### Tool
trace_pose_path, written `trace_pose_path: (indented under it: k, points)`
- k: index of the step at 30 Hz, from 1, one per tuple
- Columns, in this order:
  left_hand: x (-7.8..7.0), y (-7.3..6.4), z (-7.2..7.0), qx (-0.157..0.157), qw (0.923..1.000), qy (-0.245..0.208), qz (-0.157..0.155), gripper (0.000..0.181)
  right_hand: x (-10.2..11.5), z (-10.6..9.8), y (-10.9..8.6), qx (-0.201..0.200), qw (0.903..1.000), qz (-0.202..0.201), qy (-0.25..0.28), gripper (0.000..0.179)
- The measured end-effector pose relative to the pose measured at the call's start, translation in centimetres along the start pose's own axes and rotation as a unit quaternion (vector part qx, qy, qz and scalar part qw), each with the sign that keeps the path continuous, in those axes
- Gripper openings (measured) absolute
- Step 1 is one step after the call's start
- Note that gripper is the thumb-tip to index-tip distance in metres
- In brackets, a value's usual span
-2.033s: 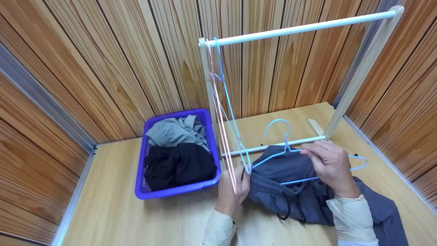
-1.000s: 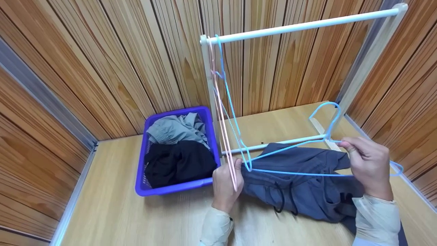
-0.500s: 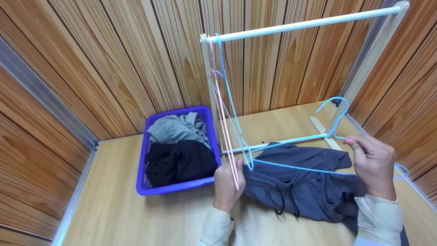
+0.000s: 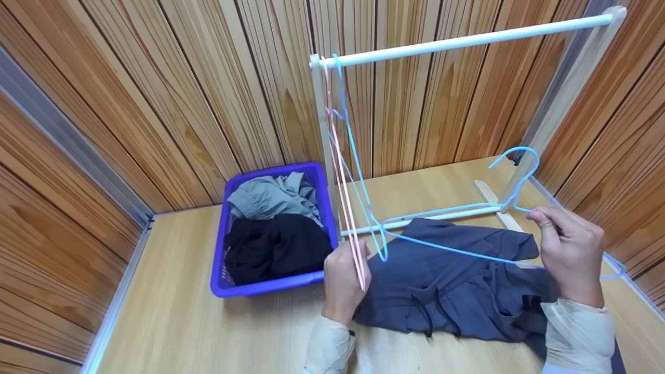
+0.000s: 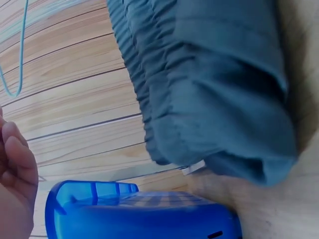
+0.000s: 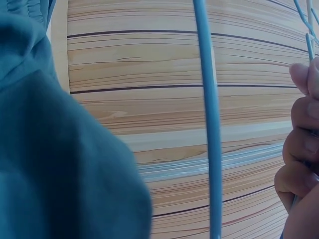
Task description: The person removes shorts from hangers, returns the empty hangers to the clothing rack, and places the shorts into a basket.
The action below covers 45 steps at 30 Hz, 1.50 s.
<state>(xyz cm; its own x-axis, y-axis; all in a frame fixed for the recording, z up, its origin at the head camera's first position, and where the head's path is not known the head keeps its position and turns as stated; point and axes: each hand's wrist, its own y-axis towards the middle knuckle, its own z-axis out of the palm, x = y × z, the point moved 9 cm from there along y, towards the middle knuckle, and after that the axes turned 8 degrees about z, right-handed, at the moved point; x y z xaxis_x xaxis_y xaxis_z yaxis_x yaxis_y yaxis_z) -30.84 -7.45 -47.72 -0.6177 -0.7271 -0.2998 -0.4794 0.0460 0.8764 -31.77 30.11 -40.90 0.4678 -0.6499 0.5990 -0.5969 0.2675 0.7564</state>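
Observation:
My right hand (image 4: 571, 254) pinches a blue wire hanger (image 4: 457, 252) just beside its neck, hook up. The hanger reaches leftward over dark grey drawstring trousers (image 4: 457, 291), which lie on the wooden surface. In the right wrist view, curled fingers (image 6: 304, 144) grip the wire, and one hanger bar (image 6: 209, 109) crosses the picture. My left hand (image 4: 343, 283) is by the trousers' left end, behind the low tip of a pink hanger (image 4: 343, 192). The left wrist view shows its fingers (image 5: 20, 154) loosely bent with nothing between them, apart from the trousers' gathered waistband (image 5: 149, 84).
A white-barred rack (image 4: 467, 42) stands behind the trousers. The pink hanger and another blue hanger (image 4: 358, 171) hang at its left end, dipping in front of my left hand. Left of it, a purple basket (image 4: 221, 259) holds grey and black clothes. Wood-patterned walls (image 4: 156, 104) enclose the surface.
The held hanger has moved right and up, out of the trousers' waist. My left hand has let go of the waistband, which has sunk and slipped away from it.

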Motion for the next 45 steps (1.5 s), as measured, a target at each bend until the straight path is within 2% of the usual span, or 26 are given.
trace_pose_path:
  k: [4,9,14,20,25,29,34,41,45]
  points:
    - [0.6,0.3,-0.6,-0.009,0.9995,-0.024,-0.020,0.018,1.0,0.0,0.0,-0.011,0.9999,0.002,-0.009,0.006]
    - [1.5,0.7,-1.3,-0.024,0.9981,-0.030,-0.048,0.028,2.4,0.0,0.1,-0.019,0.9997,0.009,-0.013,0.006]
    - [2.4,1.1,-2.0,-0.043,0.9951,-0.040,-0.079,0.029,1.5,0.3,0.1,-0.027,0.9992,0.016,-0.026,0.004]
    - [3.4,2.0,-2.6,-0.063,0.9892,-0.049,-0.123,0.015,0.4,0.6,0.0,-0.038,0.9984,0.022,-0.036,0.006]
    - [4.7,3.7,-2.9,-0.068,0.9840,-0.042,-0.159,0.011,0.8,1.2,0.0,-0.040,0.9979,0.027,-0.043,0.008]
    - [5.5,5.6,-3.0,-0.054,0.9791,-0.050,-0.190,0.015,1.3,1.9,0.2,-0.038,0.9979,0.024,-0.047,0.006]
    - [6.4,7.8,-2.9,-0.045,0.9747,-0.050,-0.214,0.019,1.9,2.7,0.8,-0.025,0.9987,0.024,-0.037,0.004]
    - [7.1,10.6,-2.6,-0.039,0.9750,-0.044,-0.215,0.031,3.9,3.7,1.8,-0.003,0.9991,0.024,-0.035,0.013]
    - [7.6,12.1,-1.9,-0.021,0.9747,-0.060,-0.214,0.038,5.7,4.0,3.4,-0.022,0.9992,0.012,-0.031,0.015]
